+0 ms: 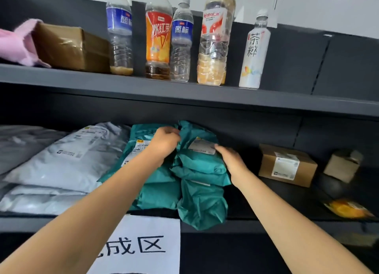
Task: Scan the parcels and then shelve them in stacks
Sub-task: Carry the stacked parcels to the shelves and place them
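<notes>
Two stacks of teal mailer parcels lie side by side on the lower shelf. The right teal stack carries a white label on top and hangs over the shelf's front edge. My left hand pinches the left edge of its top parcel, fingers curled shut on the plastic. My right hand rests flat against the stack's right side, fingers near the label. The left teal stack lies partly under my left forearm. No scanner is in view.
Grey and white mailer bags are piled at the left. Two small cardboard boxes and an orange packet sit at the right. The upper shelf holds several bottles, a taped brown box and pink cloth. A paper sign hangs below.
</notes>
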The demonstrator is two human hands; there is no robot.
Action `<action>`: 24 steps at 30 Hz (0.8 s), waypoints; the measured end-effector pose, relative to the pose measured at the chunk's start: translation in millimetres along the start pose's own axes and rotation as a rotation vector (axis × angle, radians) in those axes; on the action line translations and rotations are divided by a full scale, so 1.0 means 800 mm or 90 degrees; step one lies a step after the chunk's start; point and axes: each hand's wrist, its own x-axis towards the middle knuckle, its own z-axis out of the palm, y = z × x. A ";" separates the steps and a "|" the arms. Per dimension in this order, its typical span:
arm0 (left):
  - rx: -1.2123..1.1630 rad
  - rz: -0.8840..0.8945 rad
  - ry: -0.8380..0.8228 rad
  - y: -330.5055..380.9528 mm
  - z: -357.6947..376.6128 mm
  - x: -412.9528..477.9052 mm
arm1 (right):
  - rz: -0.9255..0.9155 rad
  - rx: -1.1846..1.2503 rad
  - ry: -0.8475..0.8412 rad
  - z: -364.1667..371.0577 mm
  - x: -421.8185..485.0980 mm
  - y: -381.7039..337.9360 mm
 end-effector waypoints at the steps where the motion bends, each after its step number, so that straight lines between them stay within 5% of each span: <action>1: 0.013 0.006 -0.009 -0.001 -0.005 -0.006 | -0.029 -0.039 0.015 0.000 -0.004 -0.005; 13: 0.195 0.079 -0.020 -0.020 -0.147 -0.106 | -0.387 -0.431 0.094 0.087 -0.138 -0.030; 18: 0.469 0.172 0.047 -0.057 -0.258 -0.165 | -0.390 -0.435 0.006 0.172 -0.222 -0.013; 24: 0.575 0.122 -0.035 -0.110 -0.395 -0.231 | -0.265 -0.453 -0.065 0.258 -0.322 0.029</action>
